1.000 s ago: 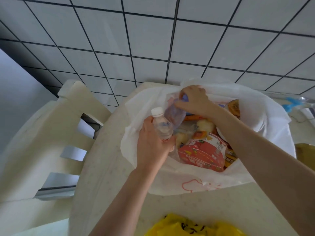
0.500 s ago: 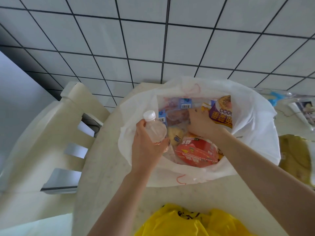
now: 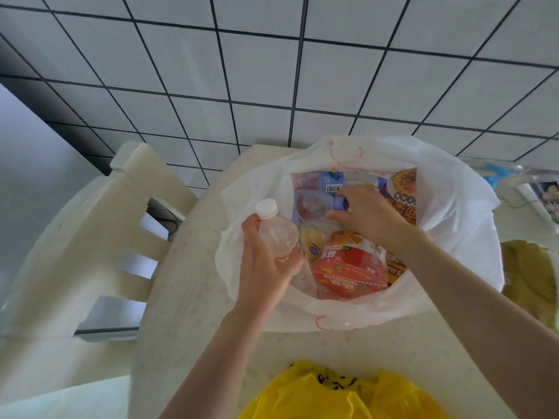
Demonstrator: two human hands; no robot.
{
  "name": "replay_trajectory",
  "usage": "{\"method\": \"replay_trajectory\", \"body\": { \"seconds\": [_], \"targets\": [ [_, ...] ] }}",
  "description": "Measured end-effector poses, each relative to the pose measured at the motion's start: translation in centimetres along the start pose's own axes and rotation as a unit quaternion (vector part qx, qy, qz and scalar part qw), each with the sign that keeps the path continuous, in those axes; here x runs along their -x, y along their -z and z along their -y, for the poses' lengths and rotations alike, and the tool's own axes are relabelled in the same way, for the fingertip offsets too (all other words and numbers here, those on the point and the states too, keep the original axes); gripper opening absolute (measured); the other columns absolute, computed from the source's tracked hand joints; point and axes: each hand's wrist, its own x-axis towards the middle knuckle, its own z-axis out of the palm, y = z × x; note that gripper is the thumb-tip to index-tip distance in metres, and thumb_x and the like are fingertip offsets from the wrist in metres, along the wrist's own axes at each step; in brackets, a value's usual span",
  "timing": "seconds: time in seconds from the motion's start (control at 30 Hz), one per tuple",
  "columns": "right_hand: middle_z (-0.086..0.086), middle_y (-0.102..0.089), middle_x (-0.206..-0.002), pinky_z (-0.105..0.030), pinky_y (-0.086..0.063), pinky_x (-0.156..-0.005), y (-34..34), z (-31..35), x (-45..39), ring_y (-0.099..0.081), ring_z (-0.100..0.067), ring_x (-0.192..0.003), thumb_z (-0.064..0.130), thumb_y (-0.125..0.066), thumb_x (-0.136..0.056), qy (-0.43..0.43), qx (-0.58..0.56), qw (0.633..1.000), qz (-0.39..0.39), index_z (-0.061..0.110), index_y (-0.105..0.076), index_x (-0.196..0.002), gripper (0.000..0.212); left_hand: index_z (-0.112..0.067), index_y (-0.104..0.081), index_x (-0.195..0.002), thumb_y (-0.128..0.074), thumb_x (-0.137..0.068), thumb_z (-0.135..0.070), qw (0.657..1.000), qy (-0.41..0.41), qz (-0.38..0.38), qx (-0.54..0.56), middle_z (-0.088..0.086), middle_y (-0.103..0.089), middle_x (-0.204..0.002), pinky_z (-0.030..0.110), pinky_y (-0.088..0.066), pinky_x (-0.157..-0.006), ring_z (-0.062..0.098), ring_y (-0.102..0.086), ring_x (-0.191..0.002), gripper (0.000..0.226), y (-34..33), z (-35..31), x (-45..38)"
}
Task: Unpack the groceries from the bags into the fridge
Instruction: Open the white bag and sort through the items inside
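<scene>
The left hand [image 3: 266, 267] has its grip closed round a clear bottle [image 3: 276, 234], held over the left rim of the white bag [image 3: 453, 207] on the bench [image 3: 187, 297]. The right hand [image 3: 372, 216] is inside the bag, fingers curled on a blue-capped item [image 3: 339, 203].

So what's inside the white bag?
In the white bag: a red cup, purple noodle bowl, barcoded blue pack, yellow snack. The right hand and packages hide anything deeper.
</scene>
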Motion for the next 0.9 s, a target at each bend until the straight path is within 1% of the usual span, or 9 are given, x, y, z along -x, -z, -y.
{"method": "replay_trajectory", "body": {
  "seconds": [0.1,0.23,0.3,0.43,0.57,0.67,0.8,0.87,0.9],
  "targets": [
    [0.002,-0.048,-0.087,-0.029,-0.038,-0.061,1.3,2.5,2.0,-0.047,-0.017,-0.073,0.037,-0.061,-0.090,0.041,-0.046,0.993,-0.101,0.013,-0.048,-0.086,0.028,-0.030,-0.029,-0.128,-0.079,-0.075,-0.026,0.999,-0.032,0.004,0.000,-0.021,-0.050,-0.105,0.003,-0.042,-0.067,-0.010,-0.054,-0.092,0.073,0.2,-0.2,0.8],
    [-0.006,-0.050,-0.104,-0.030,-0.042,-0.064,1.8,4.8,3.1,-0.054,-0.023,-0.084,0.034,-0.061,-0.091,0.104,-0.075,0.978,-0.165,0.006,-0.051,-0.106,0.034,-0.028,-0.039,-0.126,-0.086,-0.066,-0.030,0.998,-0.063,-0.013,-0.018,-0.018,-0.060,-0.098,0.013,-0.048,-0.068,0.001,-0.058,-0.084,0.077,1.0,-1.0,2.0],
    [-0.009,-0.050,-0.108,-0.026,-0.042,-0.066,2.7,5.4,4.4,-0.055,-0.023,-0.084,0.029,-0.059,-0.092,0.114,-0.122,0.967,-0.194,0.004,-0.049,-0.109,0.032,-0.027,-0.041,-0.126,-0.088,-0.064,-0.029,0.996,-0.080,-0.020,-0.016,-0.019,-0.060,-0.100,0.010,-0.048,-0.069,-0.004,-0.057,-0.086,0.078,1.4,-1.6,3.1],
    [0.003,-0.056,-0.081,-0.011,-0.037,-0.060,5.7,6.3,8.2,-0.053,-0.001,-0.068,0.024,-0.054,-0.096,0.092,-0.263,0.931,-0.235,0.012,-0.040,-0.104,0.020,-0.033,-0.045,-0.122,-0.089,-0.061,-0.025,0.993,-0.083,-0.068,0.048,-0.022,-0.062,-0.103,0.002,-0.042,-0.074,-0.010,-0.057,-0.092,0.075,3.0,-4.1,4.9],
    [0.004,-0.061,-0.089,-0.025,-0.048,-0.072,9.2,7.7,13.3,-0.060,-0.007,-0.080,0.029,-0.051,-0.097,0.102,-0.326,0.895,-0.287,0.013,-0.038,-0.106,0.022,-0.032,-0.046,-0.121,-0.090,-0.058,-0.028,0.984,-0.123,-0.085,0.096,-0.017,-0.062,-0.110,0.013,-0.049,-0.080,0.001,-0.060,-0.101,0.077,6.3,-7.2,7.6],
    [0.012,-0.053,-0.081,-0.007,-0.041,-0.063,11.2,9.0,17.7,-0.056,0.008,-0.070,0.020,-0.046,-0.099,0.109,-0.361,0.864,-0.333,0.011,-0.037,-0.101,0.014,-0.026,-0.049,-0.118,-0.091,-0.058,-0.026,0.976,-0.180,-0.074,0.096,-0.018,-0.063,-0.105,0.014,-0.050,-0.077,0.003,-0.061,-0.096,0.074,9.0,-8.9,10.7],
    [-0.014,-0.055,-0.082,-0.023,-0.051,-0.067,11.2,10.4,23.3,-0.059,-0.009,-0.073,0.034,-0.044,-0.098,0.062,-0.452,0.817,-0.352,0.014,-0.043,-0.096,0.020,-0.012,-0.055,-0.119,-0.091,-0.058,-0.025,0.970,-0.192,-0.021,0.150,-0.008,-0.066,-0.104,0.019,-0.055,-0.075,0.009,-0.065,-0.095,0.072,11.4,-8.5,15.9],
    [-0.007,-0.055,-0.079,-0.037,-0.053,-0.072,9.8,10.5,26.0,-0.060,-0.014,-0.075,0.043,-0.046,-0.094,0.022,-0.438,0.828,-0.350,0.017,-0.046,-0.092,0.026,-0.011,-0.056,-0.118,-0.084,-0.056,-0.036,0.968,-0.163,0.000,0.190,-0.010,-0.068,-0.100,0.018,-0.055,-0.070,0.008,-0.067,-0.092,0.072,12.2,-7.8,18.9],
    [0.003,-0.054,-0.075,-0.036,-0.052,-0.071,8.9,10.9,27.5,-0.058,-0.010,-0.073,0.041,-0.047,-0.093,0.015,-0.441,0.829,-0.345,0.017,-0.048,-0.091,0.025,-0.012,-0.057,-0.115,-0.080,-0.055,-0.039,0.968,-0.151,0.009,0.198,-0.014,-0.069,-0.096,0.017,-0.055,-0.066,0.006,-0.068,-0.088,0.069,12.5,-7.3,20.3]
  ]
}}
